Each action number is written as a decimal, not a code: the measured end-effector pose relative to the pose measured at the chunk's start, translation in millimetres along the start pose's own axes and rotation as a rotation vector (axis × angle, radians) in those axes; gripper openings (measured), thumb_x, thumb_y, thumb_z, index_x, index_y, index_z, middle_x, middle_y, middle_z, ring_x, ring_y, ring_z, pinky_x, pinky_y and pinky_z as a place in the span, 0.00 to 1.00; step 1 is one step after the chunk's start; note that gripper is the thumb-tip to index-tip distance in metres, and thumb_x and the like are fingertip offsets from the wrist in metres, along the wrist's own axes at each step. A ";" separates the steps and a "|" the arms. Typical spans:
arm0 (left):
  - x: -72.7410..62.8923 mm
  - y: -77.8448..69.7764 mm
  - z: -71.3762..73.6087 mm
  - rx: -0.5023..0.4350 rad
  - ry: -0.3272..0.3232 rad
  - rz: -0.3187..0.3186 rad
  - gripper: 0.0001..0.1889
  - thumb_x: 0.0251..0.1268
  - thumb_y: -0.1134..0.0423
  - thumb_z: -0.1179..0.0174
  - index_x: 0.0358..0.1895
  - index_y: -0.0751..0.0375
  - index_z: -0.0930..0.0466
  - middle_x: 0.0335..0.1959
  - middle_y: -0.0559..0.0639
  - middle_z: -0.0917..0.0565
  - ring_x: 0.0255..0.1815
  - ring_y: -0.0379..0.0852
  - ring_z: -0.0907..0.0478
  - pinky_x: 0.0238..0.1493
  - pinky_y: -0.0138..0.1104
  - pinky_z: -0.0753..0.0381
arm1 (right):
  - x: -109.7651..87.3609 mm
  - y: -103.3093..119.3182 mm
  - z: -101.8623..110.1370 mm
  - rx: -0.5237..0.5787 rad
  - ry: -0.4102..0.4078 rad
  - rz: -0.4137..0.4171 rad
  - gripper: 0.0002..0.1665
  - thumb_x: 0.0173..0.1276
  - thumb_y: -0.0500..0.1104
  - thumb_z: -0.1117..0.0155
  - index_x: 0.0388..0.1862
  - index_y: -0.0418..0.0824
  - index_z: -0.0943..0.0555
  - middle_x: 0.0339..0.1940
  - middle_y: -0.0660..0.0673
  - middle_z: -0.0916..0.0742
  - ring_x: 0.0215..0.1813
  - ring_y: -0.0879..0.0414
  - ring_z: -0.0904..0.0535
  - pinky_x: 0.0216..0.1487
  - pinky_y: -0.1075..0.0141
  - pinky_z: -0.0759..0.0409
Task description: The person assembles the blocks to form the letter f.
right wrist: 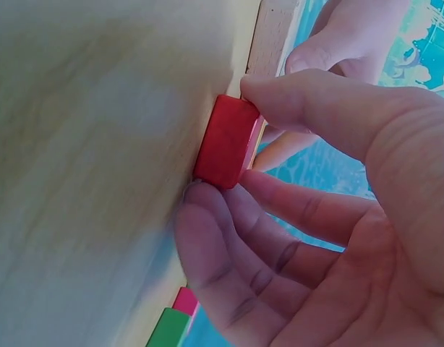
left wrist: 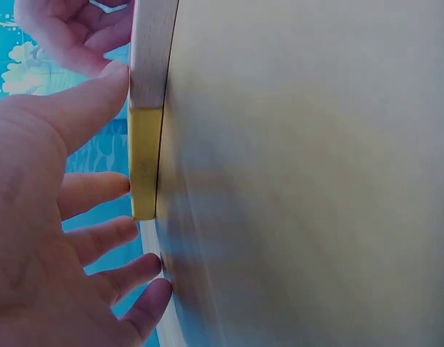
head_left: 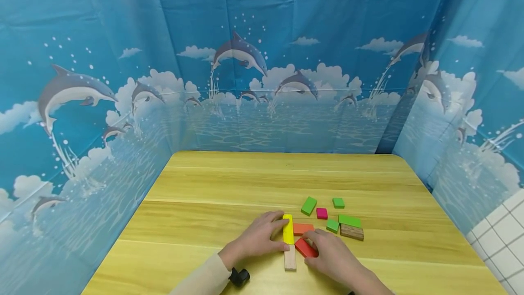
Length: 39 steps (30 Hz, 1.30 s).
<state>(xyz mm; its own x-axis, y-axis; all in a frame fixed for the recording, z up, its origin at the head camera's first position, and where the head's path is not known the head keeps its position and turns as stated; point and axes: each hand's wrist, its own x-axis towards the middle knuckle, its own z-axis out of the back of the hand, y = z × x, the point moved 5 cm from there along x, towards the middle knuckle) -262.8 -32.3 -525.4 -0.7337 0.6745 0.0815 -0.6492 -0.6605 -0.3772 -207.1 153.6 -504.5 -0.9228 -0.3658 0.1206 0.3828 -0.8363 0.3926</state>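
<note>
My right hand [head_left: 335,257] pinches a red rectangular block [head_left: 306,248] between thumb and fingers, low over the table and slanted. In the right wrist view the thumb presses one end of the red block [right wrist: 225,141] and the fingertips meet the other. A yellow block [head_left: 288,230] and a pale wooden block [head_left: 289,259] lie end to end in a line. My left hand [head_left: 259,235] spreads over them from the left, index fingertip on the yellow one, thumb on the pale one. Beside the yellow block, at a right angle, lies an orange-red block [head_left: 302,229].
Right of the hands lie several loose pieces: a green block [head_left: 309,205], a small green square [head_left: 338,203], a magenta square [head_left: 321,213], another green square [head_left: 332,226], a long green block [head_left: 350,220] and a dark brown wood-grain block [head_left: 352,232]. A dolphin-print curtain surrounds the wooden table [head_left: 204,222].
</note>
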 end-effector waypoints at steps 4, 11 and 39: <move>-5.0 -3.4 -0.7 -0.008 0.006 0.009 0.40 0.67 0.32 0.44 0.76 0.51 0.33 0.79 0.53 0.41 0.77 0.53 0.42 0.71 0.55 0.37 | -0.9 2.0 0.6 -0.024 -0.008 -0.002 0.26 0.49 0.46 0.18 0.49 0.46 0.14 0.25 0.58 0.27 0.26 0.62 0.34 0.28 0.68 0.36; -12.2 -6.1 -5.3 0.016 0.024 0.006 0.44 0.64 0.28 0.46 0.77 0.51 0.34 0.80 0.53 0.42 0.77 0.52 0.41 0.69 0.56 0.34 | -2.0 3.7 1.1 -0.064 -0.006 -0.038 0.22 0.47 0.44 0.19 0.44 0.47 0.11 0.26 0.57 0.27 0.26 0.61 0.35 0.27 0.67 0.38; -30.3 -10.7 -1.2 0.068 0.059 0.018 0.47 0.61 0.26 0.45 0.78 0.49 0.36 0.78 0.53 0.39 0.77 0.51 0.41 0.67 0.53 0.32 | 4.8 9.8 15.3 0.000 -0.174 -0.127 0.25 0.48 0.41 0.19 0.49 0.46 0.10 0.28 0.55 0.28 0.27 0.61 0.34 0.28 0.69 0.35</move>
<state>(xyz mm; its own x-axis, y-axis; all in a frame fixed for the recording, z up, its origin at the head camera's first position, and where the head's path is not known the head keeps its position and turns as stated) -233.4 -45.2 -525.0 -0.7338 0.6790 0.0200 -0.6493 -0.6924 -0.3147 -208.4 149.9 -486.1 -0.9572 -0.1808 0.2260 0.2626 -0.8711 0.4149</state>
